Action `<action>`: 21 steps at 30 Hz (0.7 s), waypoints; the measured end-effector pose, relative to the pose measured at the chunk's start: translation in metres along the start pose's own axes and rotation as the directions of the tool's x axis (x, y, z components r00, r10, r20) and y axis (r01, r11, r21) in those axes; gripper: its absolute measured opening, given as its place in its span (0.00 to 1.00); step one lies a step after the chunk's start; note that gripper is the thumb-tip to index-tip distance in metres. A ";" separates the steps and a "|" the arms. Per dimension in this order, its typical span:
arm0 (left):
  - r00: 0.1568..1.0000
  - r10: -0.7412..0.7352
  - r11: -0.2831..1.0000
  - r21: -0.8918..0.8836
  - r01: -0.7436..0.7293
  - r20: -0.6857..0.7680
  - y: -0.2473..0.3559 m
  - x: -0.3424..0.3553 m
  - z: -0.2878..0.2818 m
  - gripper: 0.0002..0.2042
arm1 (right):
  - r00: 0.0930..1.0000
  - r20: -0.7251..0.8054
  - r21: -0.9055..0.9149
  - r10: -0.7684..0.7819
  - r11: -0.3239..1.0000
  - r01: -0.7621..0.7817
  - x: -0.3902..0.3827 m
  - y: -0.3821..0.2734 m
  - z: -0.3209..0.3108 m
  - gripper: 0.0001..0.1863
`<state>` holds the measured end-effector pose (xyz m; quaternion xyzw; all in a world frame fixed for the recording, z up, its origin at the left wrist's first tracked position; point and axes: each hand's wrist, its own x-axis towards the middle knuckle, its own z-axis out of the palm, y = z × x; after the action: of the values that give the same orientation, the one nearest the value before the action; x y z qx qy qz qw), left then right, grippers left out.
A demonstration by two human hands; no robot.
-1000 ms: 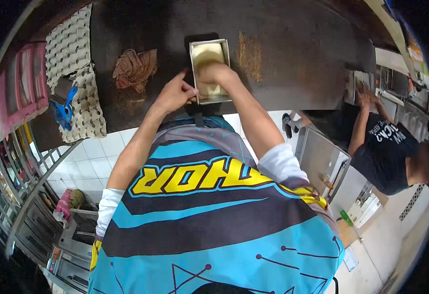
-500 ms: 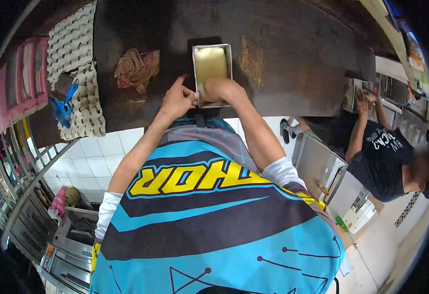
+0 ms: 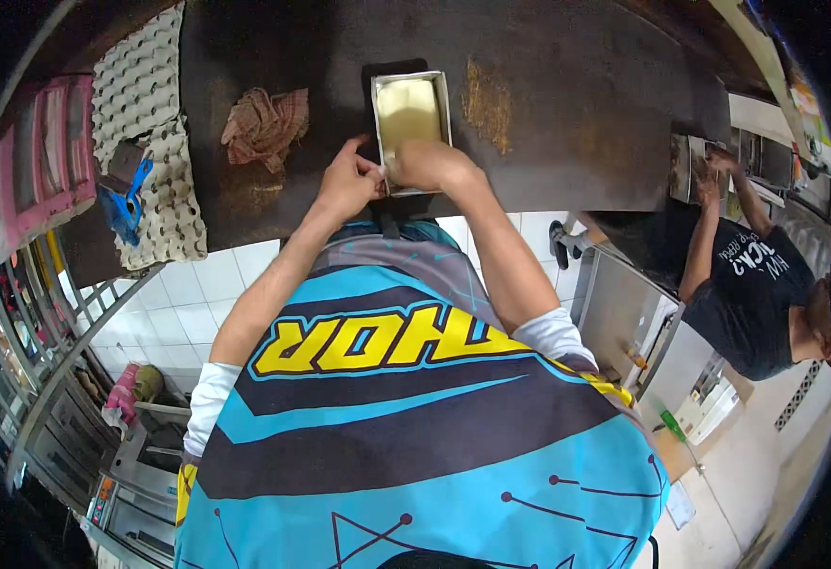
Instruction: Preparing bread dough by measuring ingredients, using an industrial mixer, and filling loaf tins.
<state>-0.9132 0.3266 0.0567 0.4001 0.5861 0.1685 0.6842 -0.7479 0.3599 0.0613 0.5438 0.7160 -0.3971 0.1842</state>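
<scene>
A rectangular metal loaf tin (image 3: 447,119) sits on the dark table, near its front edge. Inside lies a smooth pale-yellow slab (image 3: 410,102), perhaps dough. My right hand (image 3: 430,166) reaches into the near end of the tin, bent at the wrist, and its fingers are hidden and a little blurred. At the tin's near left corner is my left hand (image 3: 351,178). Its thumb and curled fingers close on the rim there, while the index finger points up and away from the wall.
A crumpled reddish checked cloth (image 3: 266,128) lies left of the tin. Farther left are grey egg trays (image 3: 140,71) with a blue-handled item (image 3: 131,194) on them, beside a pink-edged stack (image 3: 41,166). At the far right another person (image 3: 747,284) handles a tin (image 3: 686,169).
The tin sits slightly higher in the picture, with the table edge. My right hand has shifted a little within the tin's near end; my left stays at the corner.
</scene>
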 end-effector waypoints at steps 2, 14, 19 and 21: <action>1.000 -0.007 1.000 -0.014 0.007 -0.010 0.006 0.001 0.001 0.32 | 0.999 -0.050 0.016 0.011 1.000 -0.011 -0.005 -0.002 -0.001 0.17; 0.999 0.019 1.000 -0.008 -0.019 -0.026 -0.011 0.003 -0.003 0.31 | 0.995 -0.058 -0.070 -0.078 0.995 0.074 0.023 -0.001 -0.032 0.15; 0.999 0.047 0.999 -0.023 -0.047 -0.023 -0.008 0.005 0.000 0.31 | 0.988 -0.067 -0.098 -0.139 0.986 0.132 0.052 0.012 -0.040 0.16; 1.000 0.016 0.999 -0.051 -0.017 -0.021 -0.009 0.004 0.001 0.32 | 0.956 -0.247 -0.068 -0.159 0.987 0.147 0.050 0.010 -0.039 0.16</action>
<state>-0.9133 0.3230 0.0475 0.3856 0.5851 0.1931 0.6868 -0.7489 0.4226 0.0464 0.5281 0.7829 -0.3205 0.0738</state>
